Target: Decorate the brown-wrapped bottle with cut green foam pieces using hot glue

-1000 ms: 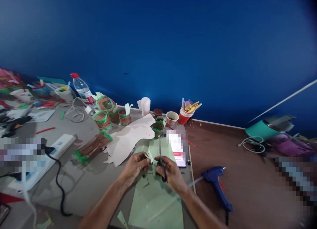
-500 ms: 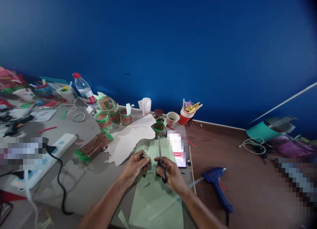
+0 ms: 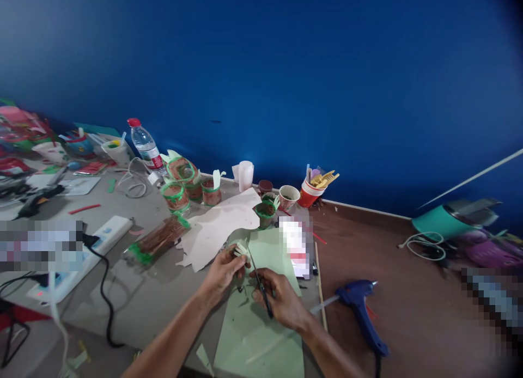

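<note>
Between the thumb and fingers of my left hand (image 3: 225,273) is a small pale green paper piece (image 3: 242,249), cut into strips at its top. My right hand (image 3: 280,297) grips black-handled scissors (image 3: 265,297) by the loops. Their blades point up and left, close beside the paper piece; whether they touch it I cannot tell. Beneath both hands lies a light green paper sheet (image 3: 261,345) with small dark scraps on it. Just beyond the sheet stands a small dark pot with a green rim (image 3: 265,214).
A blue glue gun (image 3: 362,307) lies on the right. Torn white paper (image 3: 223,225), brown-and-green pots (image 3: 174,195) and a water bottle (image 3: 146,148) are behind. At left sits a power strip (image 3: 85,258) with cables. A phone (image 3: 296,247) and a red cup of utensils (image 3: 312,191) stand beyond my right hand.
The scissors have tilted left, bringing their blades next to the paper piece. My right hand has turned with them. The whole view has shifted slightly.
</note>
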Demonstrator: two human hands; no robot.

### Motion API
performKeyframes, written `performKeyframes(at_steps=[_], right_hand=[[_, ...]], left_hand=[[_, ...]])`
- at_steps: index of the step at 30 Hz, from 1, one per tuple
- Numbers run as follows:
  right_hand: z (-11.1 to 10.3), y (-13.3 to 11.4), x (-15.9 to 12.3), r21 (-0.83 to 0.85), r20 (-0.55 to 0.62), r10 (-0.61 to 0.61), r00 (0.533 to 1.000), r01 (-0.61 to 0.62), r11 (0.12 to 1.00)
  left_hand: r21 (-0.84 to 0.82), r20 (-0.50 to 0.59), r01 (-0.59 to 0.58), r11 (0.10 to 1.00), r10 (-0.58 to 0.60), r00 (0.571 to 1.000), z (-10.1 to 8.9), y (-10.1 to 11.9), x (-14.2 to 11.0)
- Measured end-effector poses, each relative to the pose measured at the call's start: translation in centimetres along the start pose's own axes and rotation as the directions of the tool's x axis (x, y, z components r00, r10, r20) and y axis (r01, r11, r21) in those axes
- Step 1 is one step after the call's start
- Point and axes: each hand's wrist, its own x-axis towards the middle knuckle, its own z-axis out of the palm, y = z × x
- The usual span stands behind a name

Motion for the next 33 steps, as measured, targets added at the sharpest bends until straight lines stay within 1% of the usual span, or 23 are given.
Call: performKeyframes(at_steps=[3,7,13,20,28,33], right_hand=[[0.08,0.29,-0.06,0.001,0.006,0.002,1.000,-0.002,1.000],[0.09,0.26,-0.11,0.004,0.013,0.014,1.000,-0.014,1.000],[0.02,0.11,-0.06,0.000,0.041,-0.001,0.999,0.001,1.000],[0.14,0.05,0.03,0.110,0.073,0.032,0.997,-0.040,0.993],[0.08,0.20,0.07,0.124,0.072,0.048,0.996,-0.056,0.991],[0.07,-0.04,0.12,0.126,0.067,0.065,0.996,-0.073,0.989]], left_hand=[[0.005,0.014,-0.010,1.000,0.010,1.000,0.11,0.14,0.04],[0.035,0.060,-0.035,0.999,0.032,0.998,0.33,0.42,-0.06],[0.103,0.106,-0.060,0.993,0.049,0.993,0.13,-0.30,0.02],[0.124,0.087,-0.052,0.991,0.041,0.995,0.22,-0.10,-0.04],[0.081,0.061,-0.027,0.996,0.022,0.998,0.31,-0.28,-0.07],[0.090,0.048,-0.015,0.996,0.011,0.999,0.26,-0.21,-0.14]])
